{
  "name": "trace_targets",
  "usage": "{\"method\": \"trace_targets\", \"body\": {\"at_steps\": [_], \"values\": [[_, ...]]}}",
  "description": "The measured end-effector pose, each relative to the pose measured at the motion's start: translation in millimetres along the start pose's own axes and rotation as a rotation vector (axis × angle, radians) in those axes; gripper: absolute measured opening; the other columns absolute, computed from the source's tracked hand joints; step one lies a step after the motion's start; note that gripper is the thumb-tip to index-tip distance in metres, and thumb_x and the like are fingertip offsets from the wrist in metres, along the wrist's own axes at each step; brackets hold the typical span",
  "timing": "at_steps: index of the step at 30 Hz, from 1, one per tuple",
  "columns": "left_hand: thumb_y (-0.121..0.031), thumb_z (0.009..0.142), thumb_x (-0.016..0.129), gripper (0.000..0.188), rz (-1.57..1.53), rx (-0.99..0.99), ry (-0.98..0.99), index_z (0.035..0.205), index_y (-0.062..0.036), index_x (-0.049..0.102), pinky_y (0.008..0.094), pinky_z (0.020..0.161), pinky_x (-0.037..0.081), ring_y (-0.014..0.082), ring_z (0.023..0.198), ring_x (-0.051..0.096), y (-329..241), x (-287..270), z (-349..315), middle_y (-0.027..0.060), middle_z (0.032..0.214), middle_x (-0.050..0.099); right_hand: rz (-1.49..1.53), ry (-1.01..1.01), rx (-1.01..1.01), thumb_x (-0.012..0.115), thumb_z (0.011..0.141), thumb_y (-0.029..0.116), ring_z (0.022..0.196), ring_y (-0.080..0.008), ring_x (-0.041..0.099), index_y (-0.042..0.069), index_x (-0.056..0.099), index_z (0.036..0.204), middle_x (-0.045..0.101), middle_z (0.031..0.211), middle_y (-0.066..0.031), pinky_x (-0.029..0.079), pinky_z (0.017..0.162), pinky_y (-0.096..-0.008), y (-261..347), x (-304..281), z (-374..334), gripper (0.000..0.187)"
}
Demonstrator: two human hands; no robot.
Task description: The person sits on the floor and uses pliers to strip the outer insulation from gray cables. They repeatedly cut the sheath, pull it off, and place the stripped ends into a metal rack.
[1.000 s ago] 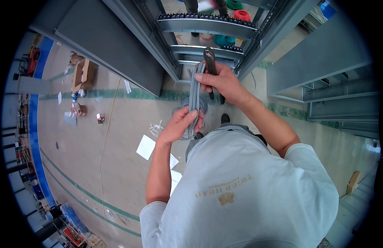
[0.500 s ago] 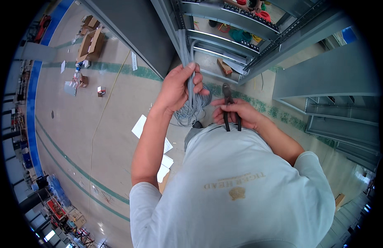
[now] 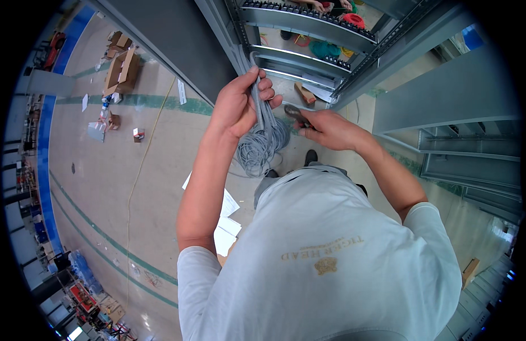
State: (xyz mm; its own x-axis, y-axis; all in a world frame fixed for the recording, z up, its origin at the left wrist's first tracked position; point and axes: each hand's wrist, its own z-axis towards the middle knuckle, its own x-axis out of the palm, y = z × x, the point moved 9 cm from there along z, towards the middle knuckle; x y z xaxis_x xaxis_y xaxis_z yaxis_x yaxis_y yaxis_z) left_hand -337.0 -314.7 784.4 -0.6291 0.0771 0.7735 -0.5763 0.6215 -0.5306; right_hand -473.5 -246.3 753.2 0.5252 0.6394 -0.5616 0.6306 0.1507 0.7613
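My left hand is closed around a bundle of grey cables that runs down from the frame of a grey metal cabinet. Below that hand, the rest of the cable lies in a loose coil on the floor by my feet. My right hand grips dark-handled pliers, whose dark head points left toward the bundle, a short gap away from it. The handles are mostly hidden inside my right hand.
A large grey cabinet panel rises at the left of the frame; another grey cabinet stands at right. Behind the rails, another person's hands show near red and green wire coils. Cardboard boxes and white papers lie on the floor.
My right hand has risen from my waist toward the cables, turning the pliers from upright to pointing left. My left hand has shifted slightly up and left, still holding the bundle.
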Motion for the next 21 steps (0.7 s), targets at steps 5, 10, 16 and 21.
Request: {"method": "trace_targets", "body": {"at_steps": [5, 10, 16, 21], "values": [[-0.025, 0.109, 0.051, 0.023, -0.015, 0.002, -0.014, 0.108, -0.0029, 0.054, 0.0369, 0.073, 0.055, 0.0139, 0.070, 0.051, -3.2, -8.3, 3.8, 0.0022, 0.082, 0.050, 0.895, 0.105, 0.011, 0.057, 0.090, -0.002, 0.093, -0.0185, 0.072, 0.001, 0.056, 0.135, 0.071, 0.120, -0.0113, 0.056, 0.084, -0.0321, -6.7, 30.2, -2.6, 0.046], [-0.032, 0.108, 0.051, 0.028, 0.445, 0.006, -0.143, 0.105, -0.0043, 0.054, 0.0356, 0.062, 0.052, 0.0143, 0.069, 0.054, 26.2, -38.2, -8.9, 0.0033, 0.081, 0.055, 1.140, -0.111, 0.018, 0.055, 0.090, -0.003, 0.095, -0.0191, 0.072, 0.001, 0.053, 0.136, 0.067, 0.126, -0.0147, 0.058, 0.089, -0.0334, -15.6, 15.4, -6.8, 0.047], [-0.029, 0.109, 0.045, 0.029, 0.575, -0.029, -0.138, 0.104, -0.0033, 0.057, 0.0260, 0.049, 0.042, 0.0118, 0.058, 0.052, 92.4, -31.4, -31.3, 0.0060, 0.084, 0.064, 1.176, -0.211, -0.014, 0.055, 0.089, -0.003, 0.076, -0.0153, 0.069, 0.001, 0.054, 0.129, 0.067, 0.109, -0.0102, 0.057, 0.070, -0.0298, -20.8, 15.0, -2.0, 0.040], [-0.030, 0.109, 0.049, 0.027, 0.464, -0.075, -0.188, 0.096, -0.0067, 0.056, 0.0222, 0.043, 0.029, 0.0066, 0.047, 0.039, 123.2, -30.4, -53.0, 0.0013, 0.069, 0.057, 0.994, -0.185, 0.036, 0.052, 0.090, -0.001, 0.057, -0.0082, 0.053, 0.003, 0.052, 0.137, 0.063, 0.095, -0.0050, 0.042, 0.051, -0.0258, -12.6, 12.0, -16.7, 0.047]]}}
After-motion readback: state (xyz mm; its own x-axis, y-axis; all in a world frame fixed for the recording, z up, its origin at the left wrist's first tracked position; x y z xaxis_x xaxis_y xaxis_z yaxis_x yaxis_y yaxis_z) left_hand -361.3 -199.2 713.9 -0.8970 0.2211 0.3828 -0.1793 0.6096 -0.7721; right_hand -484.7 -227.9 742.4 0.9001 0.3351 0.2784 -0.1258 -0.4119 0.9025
